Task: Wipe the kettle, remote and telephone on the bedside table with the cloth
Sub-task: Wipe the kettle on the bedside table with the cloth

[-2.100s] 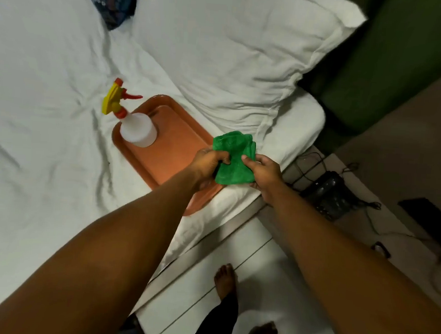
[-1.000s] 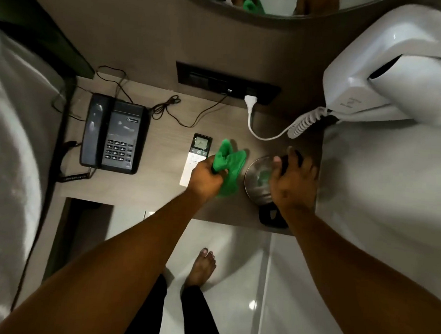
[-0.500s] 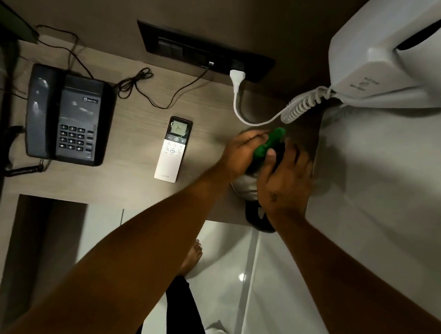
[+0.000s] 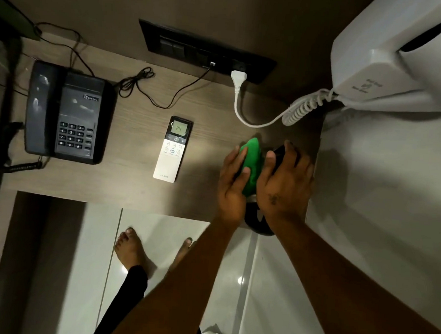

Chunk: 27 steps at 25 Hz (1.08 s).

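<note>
One head-worn camera looks steeply down from above the table point(image 4: 125, 187), close over it. The wall lies at the far top edge, floor tiles point(image 4: 158, 240) and the person's feet near the bottom, forearms reaching in from below.

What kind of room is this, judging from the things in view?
Probably a hotel room: a corded desk telephone and an air-conditioner remote lie on a bedside table, and a wall-mounted hair dryer hangs beside it.
</note>
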Motion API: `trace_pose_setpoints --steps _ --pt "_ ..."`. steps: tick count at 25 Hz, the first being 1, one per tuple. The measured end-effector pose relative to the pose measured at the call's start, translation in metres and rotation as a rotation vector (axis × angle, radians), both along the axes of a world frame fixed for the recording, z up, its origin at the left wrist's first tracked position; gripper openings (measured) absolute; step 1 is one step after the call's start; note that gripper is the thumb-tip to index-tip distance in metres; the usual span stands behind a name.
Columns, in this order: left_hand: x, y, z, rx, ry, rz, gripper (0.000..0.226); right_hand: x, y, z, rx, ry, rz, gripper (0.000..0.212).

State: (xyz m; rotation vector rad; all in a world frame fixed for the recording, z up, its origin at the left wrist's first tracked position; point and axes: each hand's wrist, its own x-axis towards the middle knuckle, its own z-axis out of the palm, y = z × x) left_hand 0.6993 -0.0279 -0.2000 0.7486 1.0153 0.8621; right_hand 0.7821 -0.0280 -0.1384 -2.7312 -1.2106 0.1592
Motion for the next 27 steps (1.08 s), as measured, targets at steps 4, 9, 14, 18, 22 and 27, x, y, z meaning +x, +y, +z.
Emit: trace_pose_setpoints --steps 4,9,14,18,22,27 --pt "0.007 0.040 -0.024 -0.298 -0.060 0.078 0.043 0.001 -0.001 -0.004 0.009 -0.025 -0.007 0.048" --pt "0.001 -0.016 -0.001 -0.582 0.064 0.181 0.046 0.000 0.000 -0.005 0.008 -0.017 -0.010 0.049" --pt "0.000 -0.020 0.029 -0.341 0.157 0.107 0.045 0.001 0.000 -0.006 0.025 -0.008 -0.020 0.049" --pt "0.010 0.067 -0.006 -0.384 0.154 -0.202 0.026 0.002 0.000 -0.008 0.044 -0.013 -0.016 0.046" --pt "0.014 0.073 -0.016 -0.518 0.174 -0.188 0.040 0.002 -0.002 -0.008 0.065 -0.025 -0.013 0.046" --pt "-0.019 -0.010 0.016 -0.235 0.189 -0.049 0.042 0.002 -0.002 -0.009 0.053 -0.022 -0.011 0.046"
